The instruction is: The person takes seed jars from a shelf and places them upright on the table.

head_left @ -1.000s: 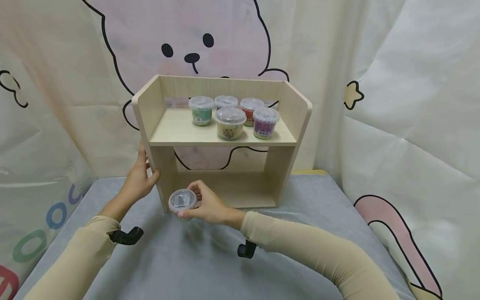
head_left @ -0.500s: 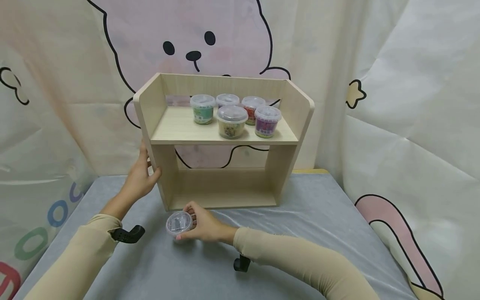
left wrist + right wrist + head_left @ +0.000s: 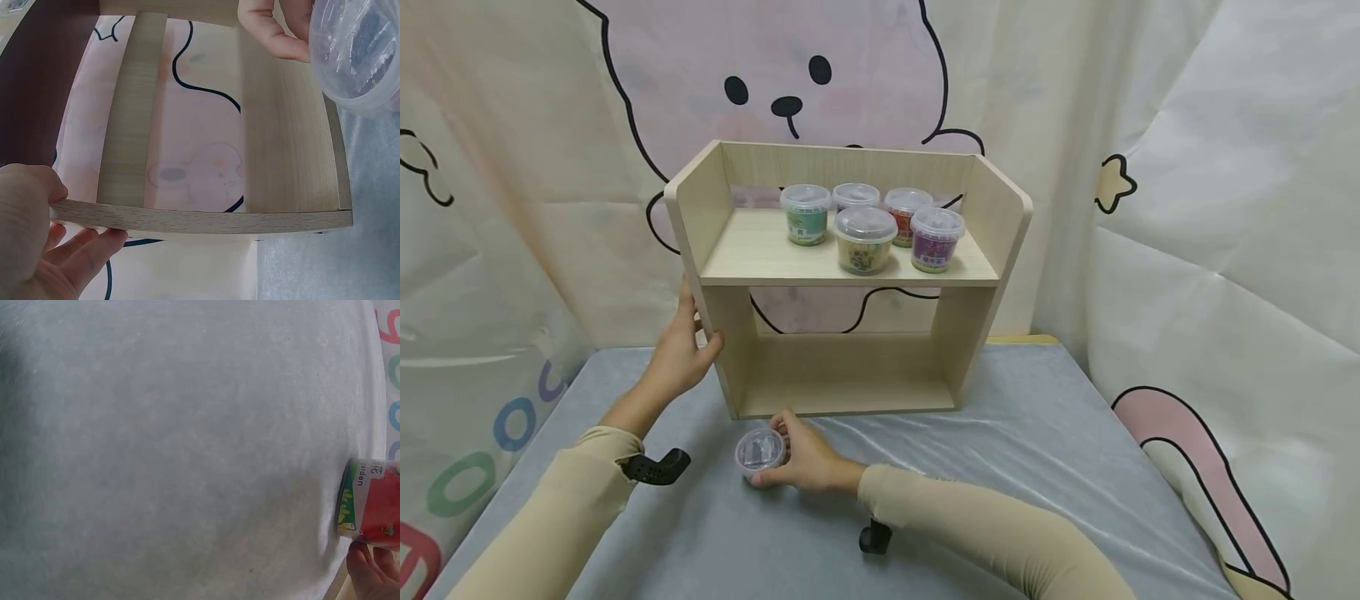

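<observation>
L arm is stretched fwd & inward from lower L, w/ the L wrist left bare. L hand is raised higher than the R, in a clamping hold: L thumb is set above, L fingers are bent below (per L wrist cam; most of the palm can't be seen). R arm is reached in from lower R, nearly horiz., & R hand is brought L of centre, low, w/ R thumb placed on the near side & R fingers curled round the far side. Only fingertips are caught by R wrist cam, bottom R corner.
</observation>
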The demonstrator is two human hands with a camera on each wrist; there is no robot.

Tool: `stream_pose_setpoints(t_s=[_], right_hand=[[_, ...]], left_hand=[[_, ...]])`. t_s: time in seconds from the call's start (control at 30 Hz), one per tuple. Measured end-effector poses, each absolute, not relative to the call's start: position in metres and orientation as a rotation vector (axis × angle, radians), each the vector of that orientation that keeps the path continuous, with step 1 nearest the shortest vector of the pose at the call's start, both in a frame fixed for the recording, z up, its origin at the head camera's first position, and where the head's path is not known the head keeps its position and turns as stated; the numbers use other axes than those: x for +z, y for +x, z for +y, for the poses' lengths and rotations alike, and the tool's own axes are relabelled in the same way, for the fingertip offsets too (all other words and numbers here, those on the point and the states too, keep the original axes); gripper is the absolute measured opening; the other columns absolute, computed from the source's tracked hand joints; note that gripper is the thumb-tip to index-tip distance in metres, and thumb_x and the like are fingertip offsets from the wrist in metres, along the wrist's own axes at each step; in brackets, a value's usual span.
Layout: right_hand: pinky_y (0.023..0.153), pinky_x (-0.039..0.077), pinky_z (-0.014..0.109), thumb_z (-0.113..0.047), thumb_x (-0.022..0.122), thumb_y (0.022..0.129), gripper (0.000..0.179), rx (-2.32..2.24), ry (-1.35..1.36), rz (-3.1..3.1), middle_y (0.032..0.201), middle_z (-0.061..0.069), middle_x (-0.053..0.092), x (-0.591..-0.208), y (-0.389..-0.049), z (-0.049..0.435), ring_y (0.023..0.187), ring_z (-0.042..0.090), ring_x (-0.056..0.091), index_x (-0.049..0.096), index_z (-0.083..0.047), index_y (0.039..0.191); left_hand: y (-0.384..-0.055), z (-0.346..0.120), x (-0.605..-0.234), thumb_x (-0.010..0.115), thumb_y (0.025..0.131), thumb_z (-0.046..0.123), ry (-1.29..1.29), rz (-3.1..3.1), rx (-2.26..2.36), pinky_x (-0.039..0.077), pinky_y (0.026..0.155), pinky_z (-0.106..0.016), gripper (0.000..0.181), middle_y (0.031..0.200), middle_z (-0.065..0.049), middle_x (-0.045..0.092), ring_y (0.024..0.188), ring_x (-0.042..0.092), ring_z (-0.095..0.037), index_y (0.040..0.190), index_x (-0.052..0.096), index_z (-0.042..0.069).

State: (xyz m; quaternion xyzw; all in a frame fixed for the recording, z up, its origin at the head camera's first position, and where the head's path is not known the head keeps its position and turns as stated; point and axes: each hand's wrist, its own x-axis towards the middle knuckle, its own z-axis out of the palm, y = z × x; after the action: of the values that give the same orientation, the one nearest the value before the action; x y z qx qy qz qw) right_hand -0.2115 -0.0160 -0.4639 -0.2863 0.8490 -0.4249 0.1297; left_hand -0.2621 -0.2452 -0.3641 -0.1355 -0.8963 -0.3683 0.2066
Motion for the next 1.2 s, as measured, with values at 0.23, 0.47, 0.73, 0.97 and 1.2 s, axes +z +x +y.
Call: stream_pose_setpoints(t_s=[0.23, 0.47, 0.73, 0.97, 1.2], right_hand=[[0.081, 0.046, 0.017, -0.035, 0.085, 0.081, 0.071, -1.105, -0.882, 2.514, 0.123, 0.008, 0.063, -0.462, -0.21, -0.011, 0.097, 0.004, 0.057, 0.042, -0.015, 0.134], [0.096, 0.05, 0.025, -0.034, 0.079, 0.088, 0.071, -1.096, -0.873, 2.445, 0.137, 0.01, 0.059, -0.452, -0.21, -0.001, 0.122, 0.018, 0.06, 0.041, -0.015, 0.145], [0.112, 0.045, 0.042, -0.03, 0.069, 0.095, 0.059, -1.259, -0.833, 2.364, 0.147, 0.011, 0.052, -0.404, -0.214, 0.021, 0.136, 0.032, 0.051, 0.044, -0.016, 0.147], [0.113, 0.044, 0.043, -0.029, 0.066, 0.098, 0.055, -1.29, -0.922, 2.395, 0.148, 0.008, 0.052, -0.358, -0.212, 0.036, 0.137, 0.025, 0.051, 0.044, -0.016, 0.147], [0.113, 0.044, 0.04, -0.022, 0.066, 0.098, 0.054, -1.393, -0.984, 2.394, 0.149, 0.012, 0.052, -0.324, -0.214, 0.047, 0.138, 0.028, 0.051, 0.046, -0.01, 0.147]], left_hand=[[-0.264, -0.243, -0.364, 0.056, 0.094, 0.0, -0.398, -2.49, -1.03, 0.049, 0.089, -0.071, 0.101, 0.156, -0.036, 0.031, 0.123, 0.051, -0.064, 0.162, -0.013, 0.027], [-0.266, -0.242, -0.367, 0.057, 0.094, -0.001, -0.432, -2.48, -1.041, 0.05, 0.088, -0.07, 0.101, 0.155, -0.037, 0.033, 0.122, 0.051, -0.065, 0.162, -0.012, 0.027], [-0.264, -0.241, -0.362, 0.056, 0.094, 0.0, -0.441, -2.477, -1.044, 0.05, 0.087, -0.071, 0.1, 0.155, -0.036, 0.032, 0.123, 0.049, -0.066, 0.162, -0.012, 0.027], [-0.261, -0.244, -0.365, 0.056, 0.092, -0.002, -0.432, -2.469, -1.044, 0.05, 0.084, -0.072, 0.101, 0.154, -0.038, 0.033, 0.12, 0.05, -0.067, 0.162, -0.011, 0.025], [-0.26, -0.246, -0.368, 0.056, 0.091, -0.004, -0.445, -2.449, -1.051, 0.049, 0.088, -0.072, 0.1, 0.151, -0.039, 0.036, 0.12, 0.05, -0.067, 0.162, -0.009, 0.023]])
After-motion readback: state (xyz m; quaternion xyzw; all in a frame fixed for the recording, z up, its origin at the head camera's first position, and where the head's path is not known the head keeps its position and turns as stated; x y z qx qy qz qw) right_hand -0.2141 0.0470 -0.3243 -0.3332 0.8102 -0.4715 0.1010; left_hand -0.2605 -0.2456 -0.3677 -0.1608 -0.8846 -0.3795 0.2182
